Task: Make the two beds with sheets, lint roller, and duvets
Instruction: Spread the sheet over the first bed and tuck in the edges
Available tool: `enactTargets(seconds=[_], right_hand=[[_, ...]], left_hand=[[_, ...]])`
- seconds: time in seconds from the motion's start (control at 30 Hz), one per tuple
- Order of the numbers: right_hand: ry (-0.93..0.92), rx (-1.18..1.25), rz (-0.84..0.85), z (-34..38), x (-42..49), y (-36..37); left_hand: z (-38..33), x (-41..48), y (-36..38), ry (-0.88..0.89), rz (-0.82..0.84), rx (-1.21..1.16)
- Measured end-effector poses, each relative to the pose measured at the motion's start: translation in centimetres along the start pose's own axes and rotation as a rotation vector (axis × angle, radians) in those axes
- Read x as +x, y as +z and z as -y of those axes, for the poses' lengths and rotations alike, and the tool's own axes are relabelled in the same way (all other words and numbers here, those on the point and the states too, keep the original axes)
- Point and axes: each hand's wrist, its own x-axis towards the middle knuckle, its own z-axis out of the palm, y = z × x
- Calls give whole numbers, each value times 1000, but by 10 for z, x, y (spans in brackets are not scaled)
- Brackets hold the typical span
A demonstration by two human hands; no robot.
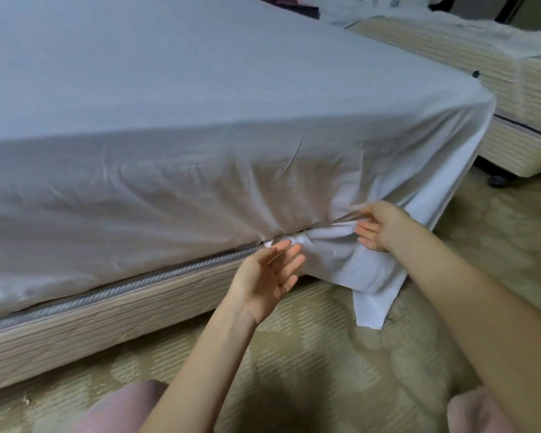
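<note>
A white sheet (175, 98) covers the near bed's mattress and hangs down its side, tucked along the left under the mattress above the beige bed base (85, 320). Near the foot corner a loose flap of the sheet (369, 276) hangs to the carpet. My left hand (267, 276) is open, palm up, its straight fingertips touching the bunched sheet at the gap under the mattress. My right hand (378, 226) is also open, fingers straight, pressing against the gathered fabric just right of that.
A second bed (469, 67) with a bare beige quilted mattress and crumpled white linen stands at the upper right. Patterned beige carpet (341, 354) lies between the beds. My knees in pink fabric (122, 407) show at the bottom edge.
</note>
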Motion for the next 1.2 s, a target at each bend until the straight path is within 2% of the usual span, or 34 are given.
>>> enactTargets(seconds=[0.07,0.13,0.2,0.27,0.33,0.4,0.6,0.7,0.83,0.93,1.2], right_hand=[[-46,-162,-63,8,27,-27],[-46,-265,-12,24,49,-45],[-96,-324,109,42,68,-57],[-171,-405,136,49,94,-73],[-205,-505,188,51,117,-91],[-198,-578,313,56,141,-105],[-355,-487,570,50,190,-119],[-378,-532,648,49,205,-123],[-373,-624,684,51,220,-122],[-391,-603,658,52,221,-118],[-717,-809,457,51,216,-135]], left_hand=[[14,17,15,9,66,-102],[29,35,43,11,113,-171],[39,60,80,16,49,-111],[46,89,116,44,-67,-66],[53,118,144,85,-154,-82],[60,144,164,152,-203,-111],[75,186,185,399,-249,-284],[82,196,194,482,-246,-320],[83,194,208,445,-390,-226],[80,192,211,392,-450,-130],[96,196,206,351,-248,-285]])
